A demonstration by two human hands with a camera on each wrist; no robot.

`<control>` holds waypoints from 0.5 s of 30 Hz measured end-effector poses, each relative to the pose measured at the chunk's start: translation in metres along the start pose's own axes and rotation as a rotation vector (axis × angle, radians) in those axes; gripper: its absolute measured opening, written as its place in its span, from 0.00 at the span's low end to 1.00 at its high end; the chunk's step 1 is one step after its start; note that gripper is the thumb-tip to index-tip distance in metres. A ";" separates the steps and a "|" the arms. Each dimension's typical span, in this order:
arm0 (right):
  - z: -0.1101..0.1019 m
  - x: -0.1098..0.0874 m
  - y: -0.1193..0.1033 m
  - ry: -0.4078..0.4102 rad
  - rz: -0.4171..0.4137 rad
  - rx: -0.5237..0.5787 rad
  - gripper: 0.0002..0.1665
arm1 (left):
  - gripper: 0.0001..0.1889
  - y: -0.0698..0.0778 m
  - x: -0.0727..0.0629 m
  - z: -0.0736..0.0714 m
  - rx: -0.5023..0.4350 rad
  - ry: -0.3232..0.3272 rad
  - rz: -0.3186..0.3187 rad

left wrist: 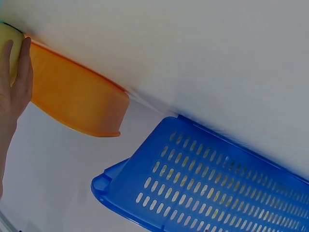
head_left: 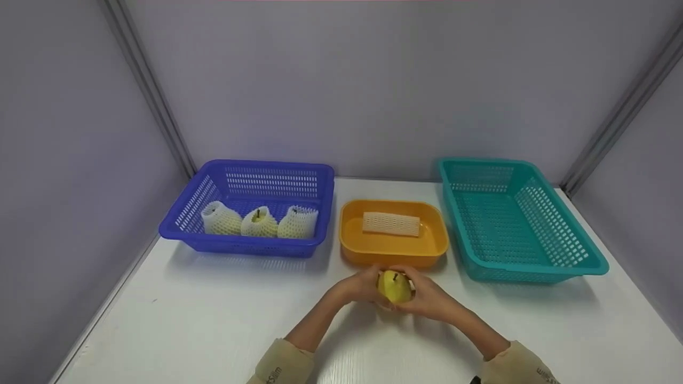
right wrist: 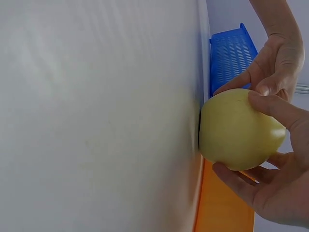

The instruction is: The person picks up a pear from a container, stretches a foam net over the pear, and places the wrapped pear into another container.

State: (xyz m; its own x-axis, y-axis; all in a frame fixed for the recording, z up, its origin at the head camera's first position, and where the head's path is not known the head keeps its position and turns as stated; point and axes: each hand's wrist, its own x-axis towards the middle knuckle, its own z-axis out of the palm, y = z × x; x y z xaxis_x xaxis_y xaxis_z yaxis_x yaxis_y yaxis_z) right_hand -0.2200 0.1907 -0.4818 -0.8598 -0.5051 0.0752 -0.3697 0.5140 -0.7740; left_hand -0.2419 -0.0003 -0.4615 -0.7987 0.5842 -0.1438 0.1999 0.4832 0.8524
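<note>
A yellow-green pear (head_left: 394,288) with a short dark stem stands upright between both hands, just in front of the orange tub. My left hand (head_left: 366,287) holds its left side, fingers curved around it. On the other side my right hand (head_left: 429,298) grips it, thumb and fingers spread over the skin. The right wrist view shows the pear (right wrist: 239,129) bare, its base close against the white table. Inside the orange tub (head_left: 395,258) lies a flat white foam net sleeve (head_left: 391,224).
At the left stands a blue basket (head_left: 245,246) with three pears (head_left: 260,223) in white foam nets along its near side. A teal basket (head_left: 533,271) stands at the right. Grey walls (head_left: 341,90) enclose the white table (head_left: 213,314) at the back and sides.
</note>
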 end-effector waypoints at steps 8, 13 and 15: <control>-0.003 0.000 0.002 -0.026 -0.029 0.023 0.41 | 0.36 0.002 -0.001 0.002 0.059 0.026 0.009; -0.003 0.000 0.003 -0.026 -0.031 0.021 0.42 | 0.36 0.002 -0.003 0.002 0.078 0.031 0.009; -0.002 0.001 0.004 -0.024 -0.034 0.018 0.42 | 0.35 0.001 -0.004 0.002 0.064 0.032 0.013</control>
State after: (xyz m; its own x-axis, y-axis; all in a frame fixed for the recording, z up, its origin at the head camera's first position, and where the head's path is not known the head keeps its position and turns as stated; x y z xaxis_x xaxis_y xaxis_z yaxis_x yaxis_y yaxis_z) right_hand -0.2227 0.1939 -0.4831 -0.8378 -0.5389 0.0871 -0.3925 0.4837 -0.7823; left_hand -0.2369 -0.0008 -0.4606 -0.8136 0.5697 -0.1159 0.2451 0.5169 0.8202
